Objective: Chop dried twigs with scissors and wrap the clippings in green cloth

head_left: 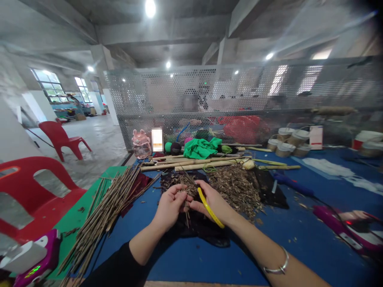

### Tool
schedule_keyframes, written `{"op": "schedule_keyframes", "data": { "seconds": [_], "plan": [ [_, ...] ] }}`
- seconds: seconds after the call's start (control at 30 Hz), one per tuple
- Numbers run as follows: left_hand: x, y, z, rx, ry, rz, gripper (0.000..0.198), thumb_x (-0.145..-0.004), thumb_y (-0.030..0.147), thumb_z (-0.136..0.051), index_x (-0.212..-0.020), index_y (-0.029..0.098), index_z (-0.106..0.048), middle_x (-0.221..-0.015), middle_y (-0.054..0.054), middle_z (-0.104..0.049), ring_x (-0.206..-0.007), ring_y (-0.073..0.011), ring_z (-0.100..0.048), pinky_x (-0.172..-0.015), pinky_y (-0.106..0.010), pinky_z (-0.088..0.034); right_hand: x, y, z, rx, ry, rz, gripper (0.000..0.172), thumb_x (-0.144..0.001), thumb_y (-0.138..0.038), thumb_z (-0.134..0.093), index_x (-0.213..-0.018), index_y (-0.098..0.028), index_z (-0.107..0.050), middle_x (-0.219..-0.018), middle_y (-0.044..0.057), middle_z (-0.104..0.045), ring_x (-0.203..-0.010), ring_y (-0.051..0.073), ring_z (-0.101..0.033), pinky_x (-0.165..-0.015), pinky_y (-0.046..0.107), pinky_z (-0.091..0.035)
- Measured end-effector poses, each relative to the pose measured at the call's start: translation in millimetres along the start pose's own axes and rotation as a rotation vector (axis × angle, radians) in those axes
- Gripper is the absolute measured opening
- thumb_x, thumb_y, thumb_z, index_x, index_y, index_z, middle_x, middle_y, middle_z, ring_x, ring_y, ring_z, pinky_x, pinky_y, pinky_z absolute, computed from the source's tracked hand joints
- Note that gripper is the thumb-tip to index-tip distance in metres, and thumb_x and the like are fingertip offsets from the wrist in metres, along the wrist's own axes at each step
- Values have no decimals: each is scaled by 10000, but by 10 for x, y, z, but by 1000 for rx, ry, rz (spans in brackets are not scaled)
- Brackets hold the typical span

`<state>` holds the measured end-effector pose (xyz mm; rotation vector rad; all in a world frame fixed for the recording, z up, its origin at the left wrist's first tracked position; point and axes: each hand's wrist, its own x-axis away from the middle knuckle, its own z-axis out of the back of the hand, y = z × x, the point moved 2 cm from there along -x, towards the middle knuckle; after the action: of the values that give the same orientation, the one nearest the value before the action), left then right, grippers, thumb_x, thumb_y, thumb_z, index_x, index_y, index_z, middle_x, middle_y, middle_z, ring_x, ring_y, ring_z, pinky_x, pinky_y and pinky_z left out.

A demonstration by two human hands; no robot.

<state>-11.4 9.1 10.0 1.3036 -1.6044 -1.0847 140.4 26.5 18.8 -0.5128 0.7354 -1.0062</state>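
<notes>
My left hand (pixel 172 202) is closed in a pinch around a few thin dry twigs (pixel 187 215), which point up and down between the fingers. Close against it, my right hand (pixel 211 197) grips yellow-handled scissors (pixel 206 205). Their yellow handle curves over the back of the hand, and thin dark blades seem to reach up and to the left. The fingers partly hide the blades. Both hands are above a dark cloth (pixel 206 231), beside a heap of chopped brown twig pieces (pixel 235 185). A long bundle of uncut twigs (pixel 104 219) lies left of my left hand.
Pale stalks (pixel 197 164) and a green cloth (pixel 200 148) lie beyond the heap, before a perforated metal screen (pixel 167 95). A pink bottle (pixel 141 145) stands back left, several tubs (pixel 285 148) back right. A blue-handled tool (pixel 293 184) lies right; a red chair (pixel 44 191) stands left.
</notes>
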Motion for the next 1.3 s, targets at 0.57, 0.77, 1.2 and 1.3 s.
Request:
{"op": "schedule_keyframes", "data": {
  "seconds": [0.57, 0.77, 1.2, 1.3],
  "plan": [
    [8, -74, 0, -161, -51, 30, 328, -660, 436, -637, -763, 130, -574, -637, -2, -603, -494, -78, -516, -474, -183, -417, 43, 36, -41, 84, -110, 69, 721, -622, -543, -666, -1199, -166, -454, -1120, 131, -535, -1005, 261, -507, -865, 371, -389],
    [5, -118, 8, -132, -16, 78, 385, -631, 456, -648, -831, 135, -576, -597, 18, -575, -452, -63, -482, -448, -176, -389, 32, -9, 23, 153, -147, 25, 553, -618, -544, -664, -1035, -199, -545, -864, 57, -613, -740, 193, -546, -611, 252, -383],
    [-29, -134, 18, -74, 4, 153, 379, -609, 428, -670, -823, 134, -559, -574, 15, -575, -470, -66, -521, -469, -172, -404, 26, 42, -58, 209, -177, -18, 384, -748, -569, -510, -762, -186, -520, -582, -24, -489, -512, 106, -409, -481, 212, -280],
    [-33, -119, 24, -71, 16, 116, 396, -600, 432, -677, -828, 133, -558, -598, 9, -586, -465, -63, -513, -473, -181, -417, 52, -21, -10, 243, -173, 7, 451, -690, -580, -573, -920, -195, -519, -748, 20, -563, -627, 147, -490, -533, 228, -329]
  ]
}}
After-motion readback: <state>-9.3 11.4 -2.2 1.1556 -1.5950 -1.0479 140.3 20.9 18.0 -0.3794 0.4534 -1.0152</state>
